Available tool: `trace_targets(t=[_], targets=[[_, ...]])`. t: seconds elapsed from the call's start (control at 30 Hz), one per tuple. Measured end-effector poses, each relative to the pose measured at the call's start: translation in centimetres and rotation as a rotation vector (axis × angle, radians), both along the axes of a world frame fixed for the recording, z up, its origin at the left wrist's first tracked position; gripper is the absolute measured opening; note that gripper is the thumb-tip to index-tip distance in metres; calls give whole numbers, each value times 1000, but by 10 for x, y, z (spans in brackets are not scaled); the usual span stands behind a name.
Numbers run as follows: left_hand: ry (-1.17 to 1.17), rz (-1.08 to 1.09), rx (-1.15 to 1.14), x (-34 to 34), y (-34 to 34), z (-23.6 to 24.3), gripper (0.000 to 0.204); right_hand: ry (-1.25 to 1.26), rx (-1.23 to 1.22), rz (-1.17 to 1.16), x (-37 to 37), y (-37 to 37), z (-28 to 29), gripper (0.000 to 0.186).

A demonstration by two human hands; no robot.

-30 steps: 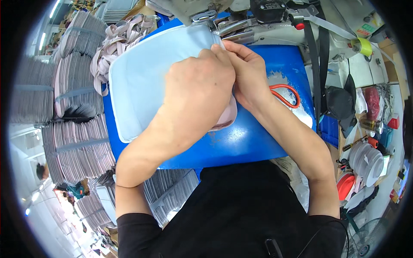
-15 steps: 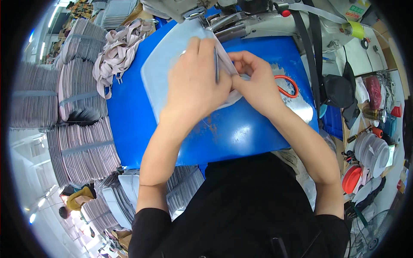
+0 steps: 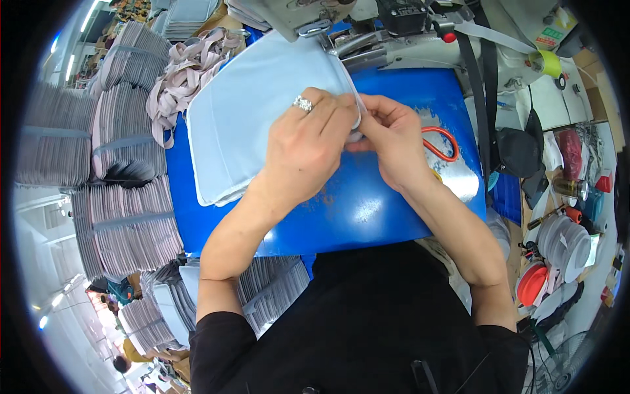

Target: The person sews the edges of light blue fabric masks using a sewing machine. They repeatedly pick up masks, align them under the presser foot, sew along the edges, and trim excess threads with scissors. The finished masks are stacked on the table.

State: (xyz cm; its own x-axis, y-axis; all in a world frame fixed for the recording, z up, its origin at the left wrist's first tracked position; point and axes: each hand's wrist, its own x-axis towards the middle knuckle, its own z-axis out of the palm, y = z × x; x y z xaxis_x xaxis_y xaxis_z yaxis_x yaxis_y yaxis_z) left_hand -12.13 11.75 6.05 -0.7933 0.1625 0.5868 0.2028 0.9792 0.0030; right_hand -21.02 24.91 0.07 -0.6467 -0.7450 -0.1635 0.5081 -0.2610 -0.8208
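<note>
A light-blue fabric panel with rounded corners lies on the blue table, its far right edge under the metal sewing machine. My left hand, with a ring on one finger, rests on the panel's right part, fingers closed at its edge. Beside it, my right hand pinches the same edge, where a narrow pale binding strip runs up to the machine. The fingertips of both hands almost meet, and the folded edge between them is partly hidden. An orange loop-shaped handle lies right of my right hand.
Tied stacks of grey and pinkish panels stand along the left side. Pale straps are heaped at the table's far left. Black straps hang at the right, near a shelf with tape rolls. Another person is far off, lower left.
The panel has turned and spread out to the left, showing more of its face. My left hand has moved lower and pulled in toward the edge; my right hand has shifted slightly.
</note>
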Motion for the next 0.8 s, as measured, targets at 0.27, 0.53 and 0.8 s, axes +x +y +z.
trace_targets(t=[0.27, 0.53, 0.8], targets=[[-58, 9, -90, -27, -37, 7, 23, -73, -117, -61, -16, -48, 2, 23], [-126, 67, -107, -25, -51, 20, 34, -96, 0, -102, -22, -56, 6, 26], [-447, 268, -151, 13, -68, 36, 71, 52, 97, -191, -11, -67, 6, 34]])
